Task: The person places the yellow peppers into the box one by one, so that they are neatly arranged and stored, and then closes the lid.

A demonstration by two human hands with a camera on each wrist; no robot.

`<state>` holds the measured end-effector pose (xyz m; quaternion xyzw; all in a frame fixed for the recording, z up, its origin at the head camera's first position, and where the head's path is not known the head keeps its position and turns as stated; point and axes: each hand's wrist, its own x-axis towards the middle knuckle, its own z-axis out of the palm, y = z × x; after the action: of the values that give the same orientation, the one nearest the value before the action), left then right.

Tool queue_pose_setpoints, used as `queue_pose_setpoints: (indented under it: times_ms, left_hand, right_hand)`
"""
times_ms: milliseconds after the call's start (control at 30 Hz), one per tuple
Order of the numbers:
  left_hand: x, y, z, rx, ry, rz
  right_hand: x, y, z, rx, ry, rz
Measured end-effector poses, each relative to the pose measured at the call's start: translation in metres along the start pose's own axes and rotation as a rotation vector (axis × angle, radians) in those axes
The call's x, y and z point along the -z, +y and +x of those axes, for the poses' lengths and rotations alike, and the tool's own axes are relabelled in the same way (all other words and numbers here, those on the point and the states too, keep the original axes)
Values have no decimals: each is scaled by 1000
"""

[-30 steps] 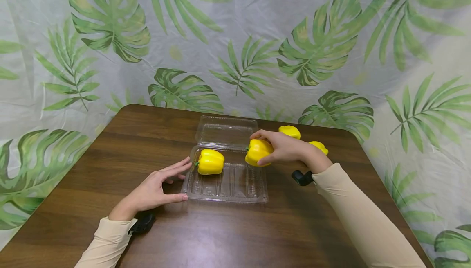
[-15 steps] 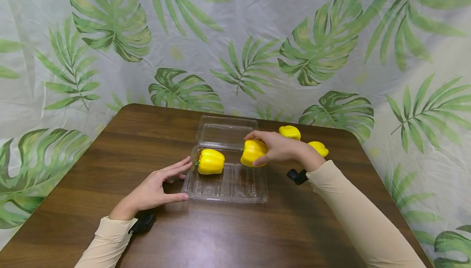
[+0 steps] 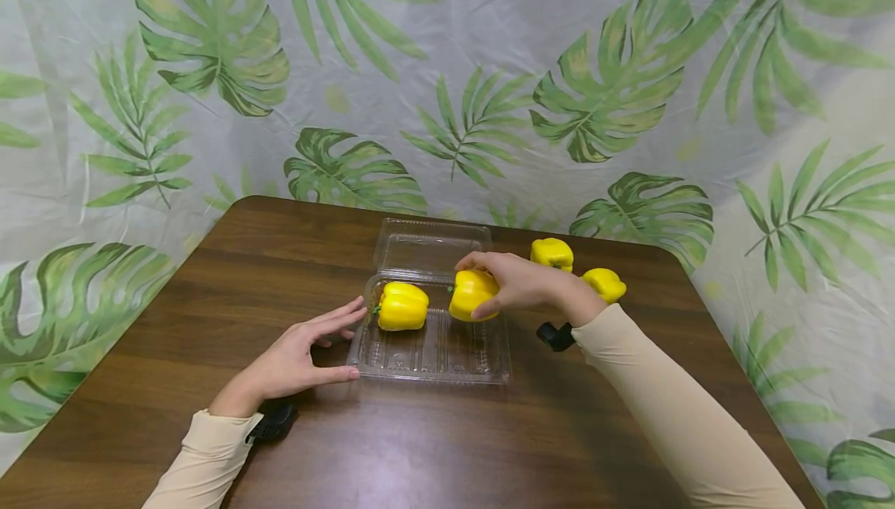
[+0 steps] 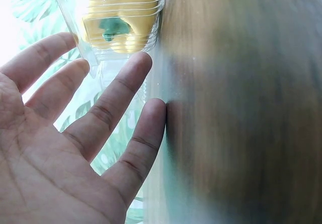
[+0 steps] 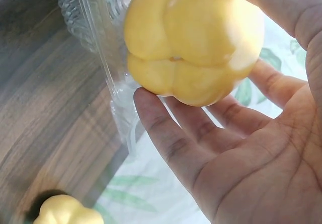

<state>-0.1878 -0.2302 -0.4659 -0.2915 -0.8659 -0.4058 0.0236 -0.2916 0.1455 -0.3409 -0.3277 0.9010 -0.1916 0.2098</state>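
Observation:
My right hand (image 3: 520, 282) grips a yellow bell pepper (image 3: 470, 296) between thumb and fingers, over the right half of a clear plastic clamshell container (image 3: 430, 373). In the right wrist view the held bell pepper (image 5: 186, 43) shows its lobed bottom, with the container's rim (image 5: 98, 38) close behind it. A second yellow bell pepper (image 3: 403, 307) lies in the container's left part, its green stem to the left. My left hand (image 3: 297, 353) is spread at the container's left side, fingertips right at the rim. In the left wrist view its fingers (image 4: 108, 105) are extended beside the container wall.
Two more yellow bell peppers, one farther back (image 3: 552, 253) and one nearer (image 3: 605, 285), lie on the brown wooden table (image 3: 419, 447) right of the container. The container's lid (image 3: 433, 251) lies folded back behind it. A leaf-patterned cloth (image 3: 454, 89) hangs behind the table.
My right hand has moved left and slightly downward with the bell pepper, farther over the container. My left hand has stayed in place.

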Motion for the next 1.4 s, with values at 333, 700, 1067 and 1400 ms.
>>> queue_pose_setpoints:
  times_ms: [333, 700, 1067, 1400]
  left_hand:
    - [0, 1, 0, 2, -3, -3]
    - [0, 1, 1, 11, -13, -7]
    - [0, 0, 1, 8, -13, -5]
    - [0, 0, 0, 7, -11, -3]
  right_hand:
    - [-6, 0, 6, 26, -13, -15]
    - [-10, -6, 12, 17, -35, -41]
    - [-13, -8, 18, 30, -47, -76]
    - [-15, -12, 17, 33, -62, -105]
